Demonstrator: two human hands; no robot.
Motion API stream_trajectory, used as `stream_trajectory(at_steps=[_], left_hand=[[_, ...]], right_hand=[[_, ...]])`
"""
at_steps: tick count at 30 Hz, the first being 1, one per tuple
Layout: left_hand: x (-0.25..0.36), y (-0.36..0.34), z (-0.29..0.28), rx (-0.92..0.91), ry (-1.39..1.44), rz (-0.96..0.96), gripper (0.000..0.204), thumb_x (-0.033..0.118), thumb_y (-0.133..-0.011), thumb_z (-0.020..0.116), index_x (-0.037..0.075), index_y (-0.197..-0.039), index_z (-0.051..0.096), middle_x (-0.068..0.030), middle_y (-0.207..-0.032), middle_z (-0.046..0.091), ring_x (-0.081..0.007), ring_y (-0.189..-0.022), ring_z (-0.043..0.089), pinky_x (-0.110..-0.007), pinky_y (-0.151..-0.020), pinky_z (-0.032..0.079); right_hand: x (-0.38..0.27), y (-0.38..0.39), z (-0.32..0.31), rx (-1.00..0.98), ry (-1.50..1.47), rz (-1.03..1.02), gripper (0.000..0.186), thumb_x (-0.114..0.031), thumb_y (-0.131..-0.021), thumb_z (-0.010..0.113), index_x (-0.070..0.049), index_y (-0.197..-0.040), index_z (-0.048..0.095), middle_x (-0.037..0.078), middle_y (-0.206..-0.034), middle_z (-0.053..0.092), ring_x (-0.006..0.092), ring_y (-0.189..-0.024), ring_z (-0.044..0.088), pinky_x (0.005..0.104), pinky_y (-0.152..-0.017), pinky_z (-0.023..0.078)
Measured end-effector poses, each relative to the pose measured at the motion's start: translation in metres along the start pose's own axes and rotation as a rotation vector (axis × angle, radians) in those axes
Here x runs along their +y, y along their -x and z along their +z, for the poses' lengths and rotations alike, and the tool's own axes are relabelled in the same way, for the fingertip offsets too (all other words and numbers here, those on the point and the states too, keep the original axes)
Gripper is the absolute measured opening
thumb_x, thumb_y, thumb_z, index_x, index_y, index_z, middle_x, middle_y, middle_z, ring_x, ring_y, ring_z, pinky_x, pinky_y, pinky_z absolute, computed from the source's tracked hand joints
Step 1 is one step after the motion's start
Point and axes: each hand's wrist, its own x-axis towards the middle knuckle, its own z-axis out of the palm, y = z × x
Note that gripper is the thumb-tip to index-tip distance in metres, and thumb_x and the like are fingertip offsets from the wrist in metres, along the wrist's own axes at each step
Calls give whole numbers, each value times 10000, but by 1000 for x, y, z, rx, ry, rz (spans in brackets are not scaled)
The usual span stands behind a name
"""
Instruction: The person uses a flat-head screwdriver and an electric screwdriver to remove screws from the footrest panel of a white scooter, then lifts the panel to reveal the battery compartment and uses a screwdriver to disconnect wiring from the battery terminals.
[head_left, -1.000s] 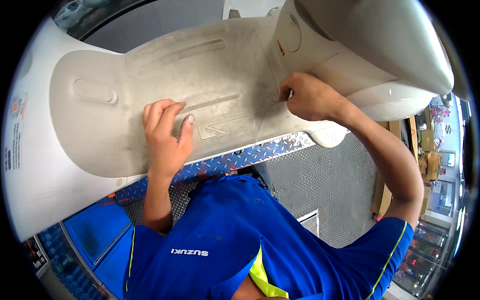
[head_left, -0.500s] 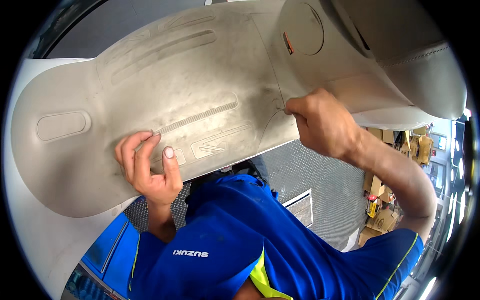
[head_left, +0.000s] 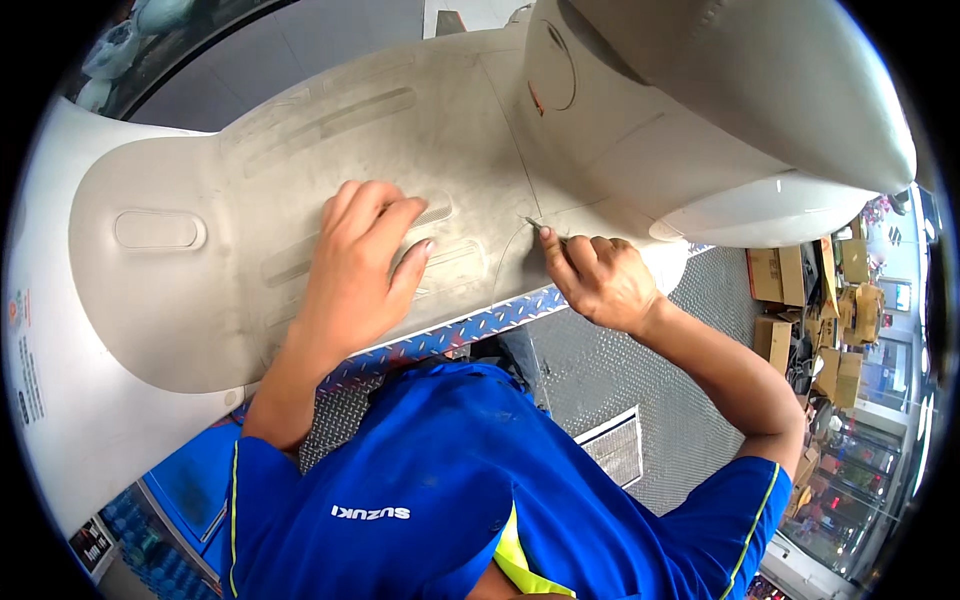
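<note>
The beige footboard of a scooter [head_left: 330, 165], scuffed and grey with dirt, stretches in front of me. In my right hand [head_left: 602, 280] is a thin, dark, slender tool [head_left: 534, 223]. Its tip touches or sits very near the curved seam at the footboard's right part; most of its length is hidden in my fingers, so I cannot tell its exact kind. My left hand [head_left: 360, 270] hovers over or rests lightly on the ribbed middle of the footboard, fingers bent and thumb apart, holding nothing visible.
The scooter's seat end [head_left: 760, 90] bulges up at the right. An oval-lidded recess [head_left: 158, 230] lies at the left. Below runs a blue patterned metal edge [head_left: 500, 318], beside grey chequered flooring [head_left: 590, 365]. Cardboard boxes [head_left: 790, 275] are stacked at the far right.
My left hand has moved right and up from the footboard's lower edge to its middle. My right hand keeps the thin tool at the seam, now turned with fingers more visible. The view has shifted.
</note>
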Motion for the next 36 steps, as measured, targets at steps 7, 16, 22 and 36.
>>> stream_trajectory(at_steps=[7,16,22,36], left_hand=[[12,-46,31,-201,-83,157,302,104,-883,754,-17,-1151,687,-186,-1087,616,-383,-1068,574,-473,-964,466],[5,-21,16,-64,-56,51,289,94,-872,758,-17,-1129,687,-188,-1091,618,-390,-1084,580,-462,-951,477],[-22,33,-14,225,-150,-125,307,12,-840,756,-17,-1141,703,-181,-1135,642,-373,-1087,596,-437,-960,487],[-62,97,-28,464,-245,-349,343,124,-911,658,-97,-1172,677,-231,-1254,617,-383,-1182,580,-502,-1017,483]], right_hand=[[-13,-1,3,31,-364,317,453,-17,-849,646,3,-1300,687,103,-803,622,279,-578,644,395,-525,541],[8,-50,-46,-230,-709,656,275,33,-847,576,46,-1030,780,301,-920,731,475,-888,725,490,-839,597],[23,-108,-73,-611,-665,707,305,50,-807,574,72,-1044,765,324,-1052,728,491,-1027,708,495,-953,580],[18,-141,-81,-877,-454,493,288,8,-783,674,101,-1054,707,292,-931,718,439,-851,743,474,-764,620]])
